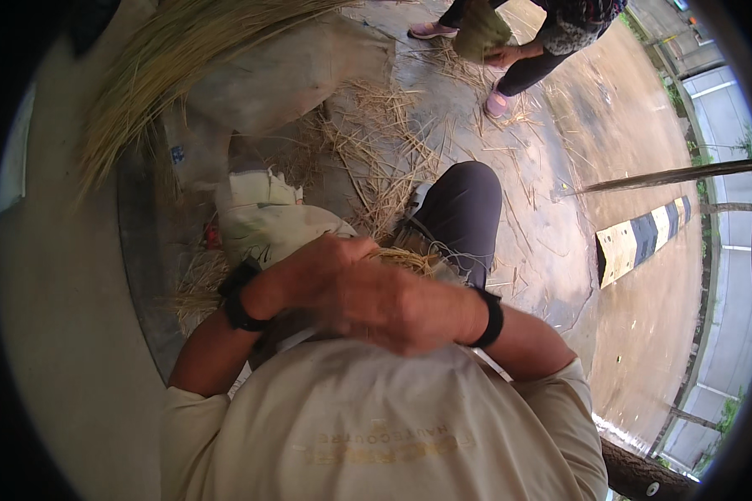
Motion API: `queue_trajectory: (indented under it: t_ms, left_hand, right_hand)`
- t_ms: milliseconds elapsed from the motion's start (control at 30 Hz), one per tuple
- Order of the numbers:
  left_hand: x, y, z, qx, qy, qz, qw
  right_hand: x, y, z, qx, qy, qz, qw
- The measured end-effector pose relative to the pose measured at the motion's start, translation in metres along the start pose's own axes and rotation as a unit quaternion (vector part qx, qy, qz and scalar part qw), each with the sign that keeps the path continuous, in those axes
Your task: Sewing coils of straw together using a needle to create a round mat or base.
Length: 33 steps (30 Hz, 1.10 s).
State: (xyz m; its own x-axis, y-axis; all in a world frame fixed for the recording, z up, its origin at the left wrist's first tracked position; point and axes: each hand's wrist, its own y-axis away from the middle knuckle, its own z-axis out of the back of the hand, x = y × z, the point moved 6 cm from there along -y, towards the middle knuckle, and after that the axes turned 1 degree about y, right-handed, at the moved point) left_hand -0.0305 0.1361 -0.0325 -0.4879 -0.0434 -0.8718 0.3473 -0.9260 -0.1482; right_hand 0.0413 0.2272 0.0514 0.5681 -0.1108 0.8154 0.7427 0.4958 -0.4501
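My left hand (322, 267) and my right hand (397, 305) meet close in front of my chest, the right one nearer to me and strongly smeared by motion. Their fingers are curled out of sight or blurred, so what they hold, if anything, cannot be made out. Just beyond them, a small coil or bunch of straw (405, 260) shows, with thin loose strands reaching toward my dark-trousered right knee (468, 196). A pale, rumpled cloth (284, 221) lies at my left leg, touching or nearly touching my left hand.
Loose straw (380, 150) litters the grey sheet on the ground. A long straw bundle (200, 63) lies over a pale sack (301, 75) at the far left. Beyond, a person holds a greenish-brown piece (480, 33). A black-and-yellowish striped bar (643, 242) and a pole (668, 175) are on the right.
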Motion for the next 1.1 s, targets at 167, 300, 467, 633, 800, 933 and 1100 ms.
queue_trajectory:
  t_ms: [167, 300, 467, 633, 800, 933, 1100]
  left_hand:
    - [0.022, 0.009, -0.006, 0.069, 0.117, 0.148, 0.980]
    - [0.021, 0.009, -0.006, 0.038, 0.111, 0.132, 0.984]
    - [0.023, 0.011, 0.002, -0.036, 0.056, 0.154, 0.986]
    - [0.032, 0.038, 0.068, -0.181, -0.056, 0.216, 0.958]
    - [0.036, 0.081, 0.143, -0.319, -0.145, 0.218, 0.911]
    - [0.031, 0.105, 0.163, -0.341, -0.195, 0.261, 0.882]
    - [0.029, 0.093, 0.127, -0.299, -0.170, 0.261, 0.902]
  right_hand:
    - [-0.019, 0.044, -0.041, 0.052, -0.083, -0.071, 0.993]
    - [-0.021, 0.050, -0.044, 0.085, -0.068, -0.063, 0.992]
    - [-0.002, 0.068, 0.010, -0.009, -0.021, -0.115, 0.993]
    - [-0.011, 0.162, 0.099, -0.337, 0.028, -0.358, 0.870]
    - [0.020, 0.220, 0.145, -0.475, 0.090, -0.448, 0.752]
    - [0.023, 0.216, 0.142, -0.518, 0.096, -0.413, 0.742]
    - [-0.014, 0.127, 0.068, -0.293, -0.047, -0.368, 0.881]
